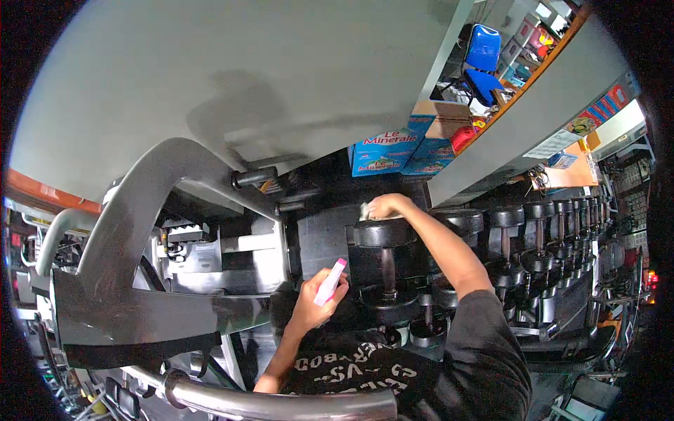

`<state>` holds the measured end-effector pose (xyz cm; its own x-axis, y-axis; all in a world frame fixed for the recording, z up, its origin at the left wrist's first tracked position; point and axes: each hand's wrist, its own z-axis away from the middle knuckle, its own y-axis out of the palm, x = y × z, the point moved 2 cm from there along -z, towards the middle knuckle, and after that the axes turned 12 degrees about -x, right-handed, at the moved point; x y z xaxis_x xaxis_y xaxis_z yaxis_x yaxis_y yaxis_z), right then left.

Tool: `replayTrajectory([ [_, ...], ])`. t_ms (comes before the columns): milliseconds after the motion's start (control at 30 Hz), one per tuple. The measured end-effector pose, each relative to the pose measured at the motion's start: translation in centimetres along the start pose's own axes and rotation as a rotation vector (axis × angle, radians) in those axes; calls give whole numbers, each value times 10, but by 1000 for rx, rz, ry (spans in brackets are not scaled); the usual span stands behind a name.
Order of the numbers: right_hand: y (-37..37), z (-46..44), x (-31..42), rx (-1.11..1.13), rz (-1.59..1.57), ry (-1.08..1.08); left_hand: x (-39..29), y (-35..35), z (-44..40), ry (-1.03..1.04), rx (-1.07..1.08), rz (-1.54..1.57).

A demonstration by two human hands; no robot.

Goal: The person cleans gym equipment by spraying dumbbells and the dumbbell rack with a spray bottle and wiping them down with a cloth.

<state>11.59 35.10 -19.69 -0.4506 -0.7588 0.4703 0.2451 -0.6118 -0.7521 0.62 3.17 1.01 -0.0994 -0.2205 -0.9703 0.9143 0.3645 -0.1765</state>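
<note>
My left hand is wrapped round a slim white bottle with a pink cap, held upright and slightly tilted in front of my body. With its fingers curled, my right hand presses a pale cloth at the far end of a large black dumbbell. Only a small part of the cloth shows beside the fingers. The dumbbell lies with its handle pointing toward me, its near end close to my shirt.
A row of dumbbells runs off to the right on a rack. A grey machine frame stands at left, with a metal bar across the bottom. Blue water cartons sit by the wall, and a blue chair stands beyond.
</note>
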Motion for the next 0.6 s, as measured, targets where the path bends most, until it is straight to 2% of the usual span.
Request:
replayTrajectory([
  [33,-15,5,22,0,54,206,1,1,1,-4,-6,20],
  [100,-42,20,59,57,-190,171,2,2,3,-7,-14,43],
  [133,-47,22,67,57,-188,171,2,2,4,1,-16,47],
  [200,-53,23,79,108,-318,-64,2,3,3,16,-21,52],
  [233,-55,27,80,109,-315,-64,3,4,3,5,-16,47],
  [300,-58,35,84,9,-604,-244,3,7,4,-8,-7,45],
  [367,-81,59,101,63,-516,-164,3,9,4,-46,7,50],
  [433,-90,81,101,20,-698,-426,-3,9,2,-38,17,48],
  [467,-96,95,100,-3,-601,-327,-5,10,1,-32,26,49],
  [600,-117,139,71,25,-433,-175,-2,10,-2,-15,46,14],
])
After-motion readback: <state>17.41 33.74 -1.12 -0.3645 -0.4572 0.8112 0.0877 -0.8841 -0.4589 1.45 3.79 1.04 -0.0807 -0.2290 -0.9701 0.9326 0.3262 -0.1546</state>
